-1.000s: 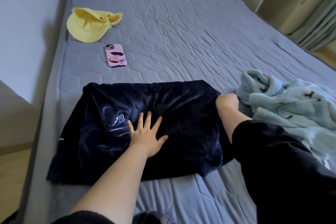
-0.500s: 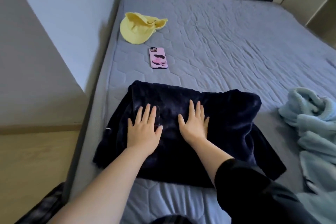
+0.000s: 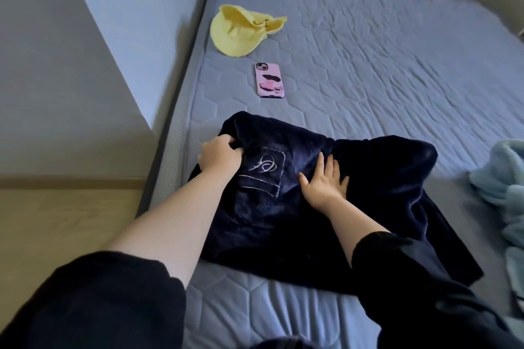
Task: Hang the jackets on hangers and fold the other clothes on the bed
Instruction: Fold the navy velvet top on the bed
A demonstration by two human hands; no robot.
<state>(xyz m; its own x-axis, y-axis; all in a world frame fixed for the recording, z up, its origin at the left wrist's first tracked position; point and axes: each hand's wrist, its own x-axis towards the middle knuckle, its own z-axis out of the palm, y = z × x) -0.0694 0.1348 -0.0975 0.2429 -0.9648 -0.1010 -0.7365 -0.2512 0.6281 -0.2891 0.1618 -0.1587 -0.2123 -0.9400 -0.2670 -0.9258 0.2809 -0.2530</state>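
The dark navy garment [image 3: 368, 193] lies on the near left part of the bed [image 3: 382, 71], close to the mattress's left edge, and both hands are on it. The left hand [image 3: 219, 157] sits at the garment's far left corner with its fingers curled into the fabric, gripping a bunched fold there. The right hand [image 3: 323, 184] lies flat near the garment's middle, fingers straight and a little spread, palm pressing down on the cloth. Between the two hands is a stitched pocket-like patch [image 3: 263, 170] outlined in pale thread, bearing a looping pale embroidered motif. The fabric looks plush and velvety, with a soft sheen on its ridges. It is roughly doubled over into a broad bundle, its right side humped and rounded, and a loose flap trails from the near right toward the mattress's front edge, partly hidden by the right arm's black sleeve [image 3: 411, 278]. Beyond the garment, apart from it, a phone [image 3: 269, 81] in a pink case lies face down, and farther back a yellow hat [image 3: 241, 32] rests near the left edge. A pale blue fleecy garment [image 3: 504, 178] is heaped at the right border of the view, well apart from both hands
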